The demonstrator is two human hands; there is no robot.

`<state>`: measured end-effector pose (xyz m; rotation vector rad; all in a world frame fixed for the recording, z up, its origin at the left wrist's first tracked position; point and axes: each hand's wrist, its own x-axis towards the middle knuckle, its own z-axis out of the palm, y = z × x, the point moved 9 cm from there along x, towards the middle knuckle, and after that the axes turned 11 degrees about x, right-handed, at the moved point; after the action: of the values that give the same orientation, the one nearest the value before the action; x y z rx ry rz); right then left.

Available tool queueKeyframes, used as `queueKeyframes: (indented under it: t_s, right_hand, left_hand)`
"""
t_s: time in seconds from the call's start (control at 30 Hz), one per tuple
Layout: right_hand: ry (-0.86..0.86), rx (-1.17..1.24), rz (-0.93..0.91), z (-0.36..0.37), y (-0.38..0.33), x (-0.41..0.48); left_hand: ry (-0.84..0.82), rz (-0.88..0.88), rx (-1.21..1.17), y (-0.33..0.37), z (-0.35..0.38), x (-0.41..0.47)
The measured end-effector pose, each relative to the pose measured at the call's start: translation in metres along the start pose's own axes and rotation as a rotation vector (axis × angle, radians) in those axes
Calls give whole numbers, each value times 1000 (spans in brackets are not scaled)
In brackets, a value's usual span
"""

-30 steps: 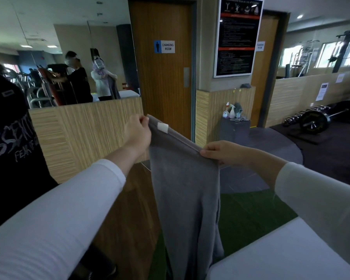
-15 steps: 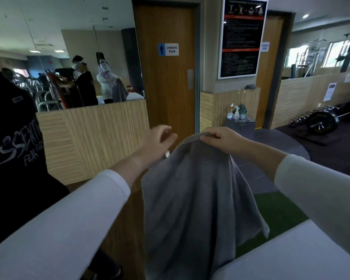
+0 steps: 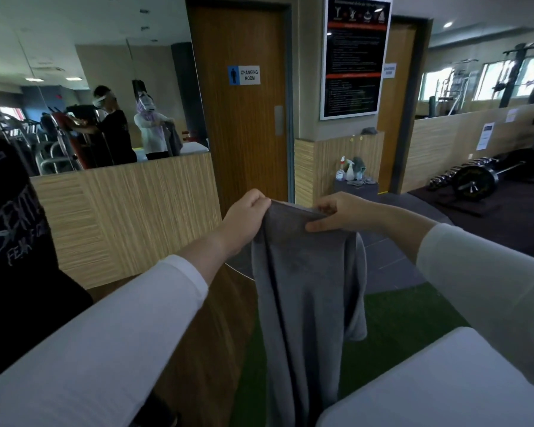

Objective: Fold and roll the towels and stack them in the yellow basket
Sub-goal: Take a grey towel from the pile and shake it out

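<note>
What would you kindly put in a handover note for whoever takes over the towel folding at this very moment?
The left hand grips the top edge of the grey towel at one end; the right hand pinches the other end.
The towel hangs in the air between them, beside the white table. The yellow basket is not in view.
Done: towel held up, hanging loosely.
Left: fold it, roll it, put it in the basket. No other towels can be seen.

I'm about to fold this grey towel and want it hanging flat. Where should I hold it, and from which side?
Grip the top edge, one hand at each end, coming in from the sides. The towel hangs bunched in long folds because the left hand and right hand pinch that edge close together; a wider hold would probably spread it.
</note>
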<state>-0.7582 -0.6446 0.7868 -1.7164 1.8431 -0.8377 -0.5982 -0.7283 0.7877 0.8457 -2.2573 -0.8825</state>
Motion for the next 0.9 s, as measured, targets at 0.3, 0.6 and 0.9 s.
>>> queueKeyframes:
  t_s: [0.3,0.6,0.9]
  right_hand:
    - [415,-141,11,-69,55,-7]
    - [555,-339,172,-101,71,-1]
    - [650,177,293,-129,109,-12]
  left_hand:
    - [-163,48,308,16,-28,7]
    - [36,201,536,61,-67,29]
    - [-112,38,658,68,-68,42]
